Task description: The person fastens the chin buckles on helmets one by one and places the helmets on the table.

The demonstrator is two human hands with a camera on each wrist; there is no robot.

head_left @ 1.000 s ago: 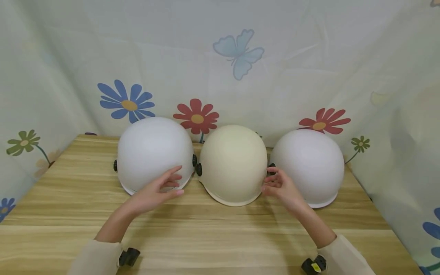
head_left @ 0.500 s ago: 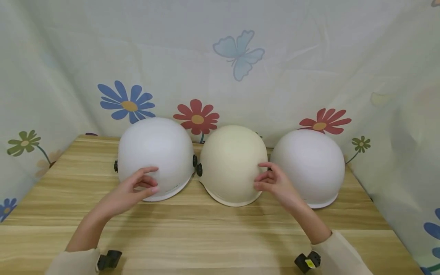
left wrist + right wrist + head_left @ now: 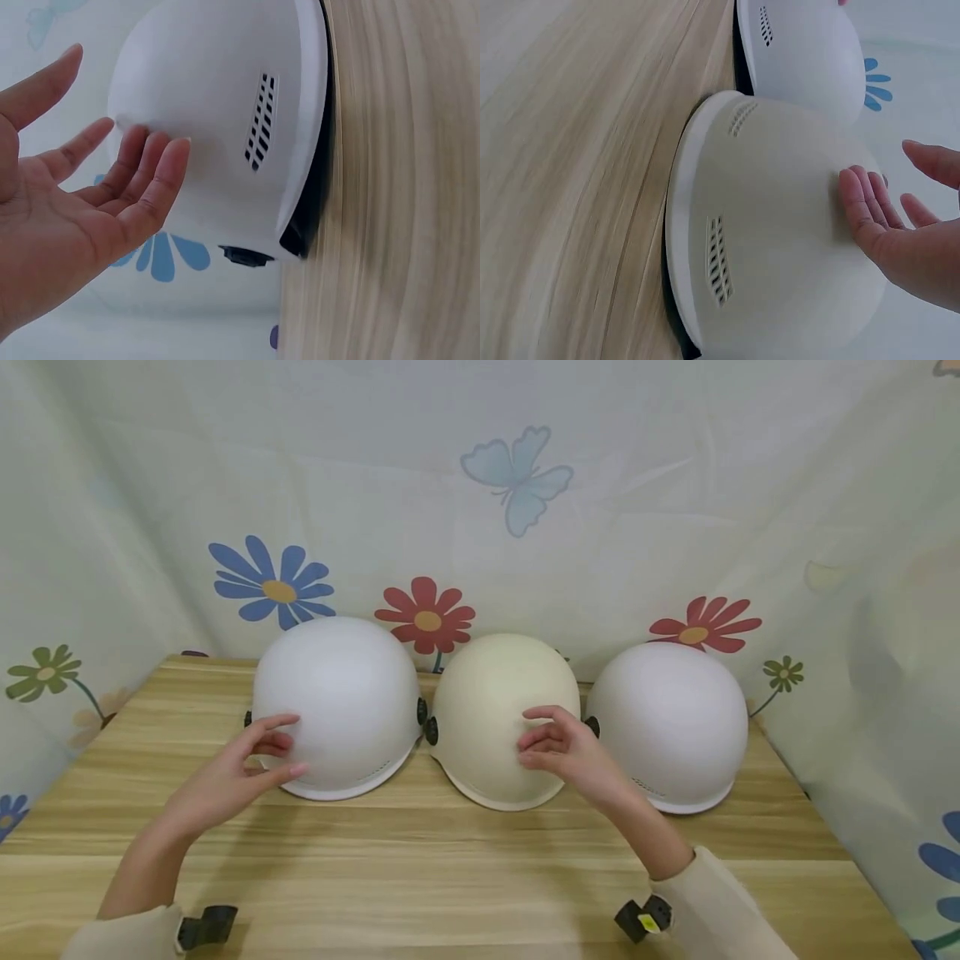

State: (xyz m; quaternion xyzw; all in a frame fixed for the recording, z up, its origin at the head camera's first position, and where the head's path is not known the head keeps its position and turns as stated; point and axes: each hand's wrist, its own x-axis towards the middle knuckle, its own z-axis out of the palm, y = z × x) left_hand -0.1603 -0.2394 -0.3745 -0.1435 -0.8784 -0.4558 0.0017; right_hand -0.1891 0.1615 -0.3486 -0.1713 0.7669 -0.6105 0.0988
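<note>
Three helmets stand in a row on the table, domes up: a white helmet (image 3: 345, 685) at left, a cream helmet (image 3: 487, 693) in the middle and another white helmet (image 3: 667, 718) at right. My left hand (image 3: 221, 781) is in front of the left white helmet, fingers loosely bent and thumb apart, holding nothing. Vent slots (image 3: 260, 124) show on that helmet in the left wrist view. Before the cream helmet, my right hand (image 3: 573, 756) has its fingers relaxed and nothing in them. Whether either hand's fingertips touch a helmet, I cannot tell.
The wooden table (image 3: 420, 885) runs toward me in front of the helmets. A flower-printed cloth (image 3: 360, 502) hangs behind and at both sides. Black round knobs (image 3: 431, 731) stick out at the helmets' sides, with little room between neighbouring helmets.
Both hands have moved left: the left hand across the left white helmet toward its outer side, the right hand from the gap beside the right helmet to before the cream one. The helmets stay put.
</note>
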